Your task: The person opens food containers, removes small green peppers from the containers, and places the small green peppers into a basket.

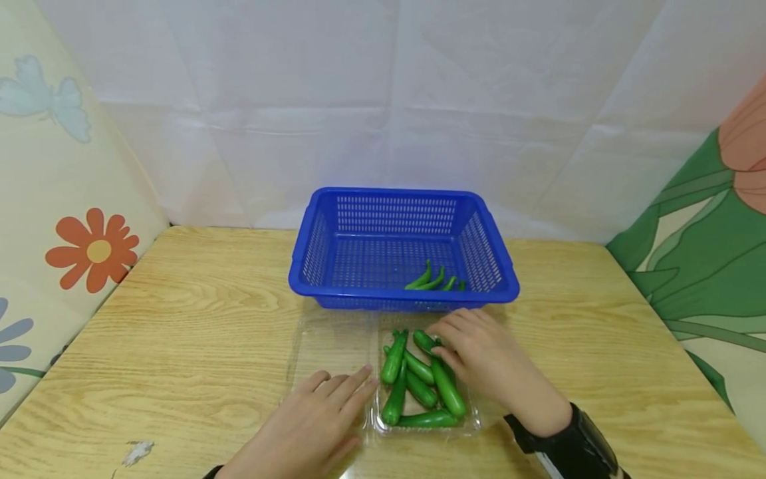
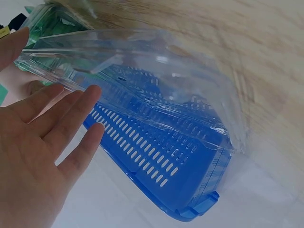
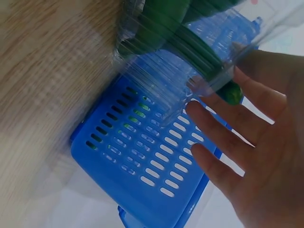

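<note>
A clear plastic clamshell box (image 1: 473, 416) stands unfolded on the table, its lid (image 1: 332, 339) lying to the left. Several glossy green cucumbers (image 1: 447, 389) lie crisscross in its right half. My left hand (image 1: 320, 416) has its fingers spread, the fingertips by the fold between lid and tray. At the tray's far right corner, my right hand (image 1: 485, 352) reaches over the rim beside the cucumbers. The right wrist view shows its fingers nearly straight, close to a cucumber end (image 3: 231, 92) that pokes over the rim. Its thumb tip is partly hidden there.
A blue slotted basket (image 1: 395, 294) stands directly behind the box. Several thin green tips (image 1: 427, 274) show inside its near right corner. Behind the wooden table (image 1: 221, 306) hangs a white cloth (image 1: 287, 113), with painted panels at both sides.
</note>
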